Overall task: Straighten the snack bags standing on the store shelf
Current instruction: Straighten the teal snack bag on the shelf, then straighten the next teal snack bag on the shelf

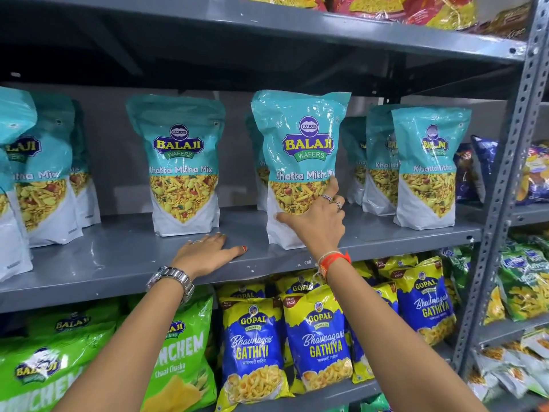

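Several teal and white Balaji Khatta Mitha Mix bags stand on the grey middle shelf [124, 263]. My right hand [316, 221] grips the lower front of the centre bag [300, 138], which stands near the shelf's front edge and leans slightly. My left hand [208, 252] lies flat on the shelf, fingers spread, just in front of another upright bag [181, 162] and touching no bag. More bags stand at the left [44, 173] and at the right [427, 165], with others behind them.
Below, green Balaji bags [175, 358] and blue-yellow Gopal Gathiya bags [318, 337] fill the lower shelf. A perforated steel upright [505, 173] bounds the shelf at the right, with other snack packs beyond it. Red-yellow bags [416, 10] sit on the top shelf.
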The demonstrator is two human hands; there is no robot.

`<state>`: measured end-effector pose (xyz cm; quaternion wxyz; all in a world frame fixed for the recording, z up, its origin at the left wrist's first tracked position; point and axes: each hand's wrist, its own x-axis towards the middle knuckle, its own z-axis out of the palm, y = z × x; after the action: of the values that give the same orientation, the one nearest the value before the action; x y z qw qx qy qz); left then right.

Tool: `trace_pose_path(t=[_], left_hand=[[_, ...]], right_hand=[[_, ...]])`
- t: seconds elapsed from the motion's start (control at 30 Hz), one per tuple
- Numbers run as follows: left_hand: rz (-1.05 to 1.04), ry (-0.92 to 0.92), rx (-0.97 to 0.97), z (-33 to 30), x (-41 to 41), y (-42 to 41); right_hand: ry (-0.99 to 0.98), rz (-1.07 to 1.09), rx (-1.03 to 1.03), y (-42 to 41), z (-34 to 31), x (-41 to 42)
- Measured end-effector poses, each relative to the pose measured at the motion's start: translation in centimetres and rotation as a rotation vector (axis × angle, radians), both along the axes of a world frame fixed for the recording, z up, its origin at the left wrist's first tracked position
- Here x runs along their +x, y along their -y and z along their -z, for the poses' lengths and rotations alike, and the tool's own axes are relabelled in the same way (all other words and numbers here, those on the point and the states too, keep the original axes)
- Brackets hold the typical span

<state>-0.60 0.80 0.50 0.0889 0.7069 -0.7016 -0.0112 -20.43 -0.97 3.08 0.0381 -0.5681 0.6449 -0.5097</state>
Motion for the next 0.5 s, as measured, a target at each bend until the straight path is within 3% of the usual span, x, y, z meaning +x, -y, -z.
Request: trace_pose_path(t=[0.13,0.27,0.37,0.43,0.5], left_hand=[[-0.013,-0.006,-0.048,-0.1,-0.1,-1.2],[-0.093,0.02,-0.114,0.1,1.8,-3.8],[-0.152,0.009,-0.157,0.5,4.5,-5.5],[-0.174,-0.028,-0.17,0.6,6.7,-6.4],[-0.192,-0.061,-0.169,0.4,9.1,-6.9]], right_hand=[[-0.033,0.05,-0.059,-0.1,0.4,0.5],[-0.171,0.142,-0.485,-1.0,1.3,3.0],[-0.149,-0.013,-0.714,-2.0,1.5,6.3],[-0.126,-0.146,-0.666,-2.4,1.4,8.7],[-0.094,-0.233,-0.486,-2.0,0.8,11.4]])
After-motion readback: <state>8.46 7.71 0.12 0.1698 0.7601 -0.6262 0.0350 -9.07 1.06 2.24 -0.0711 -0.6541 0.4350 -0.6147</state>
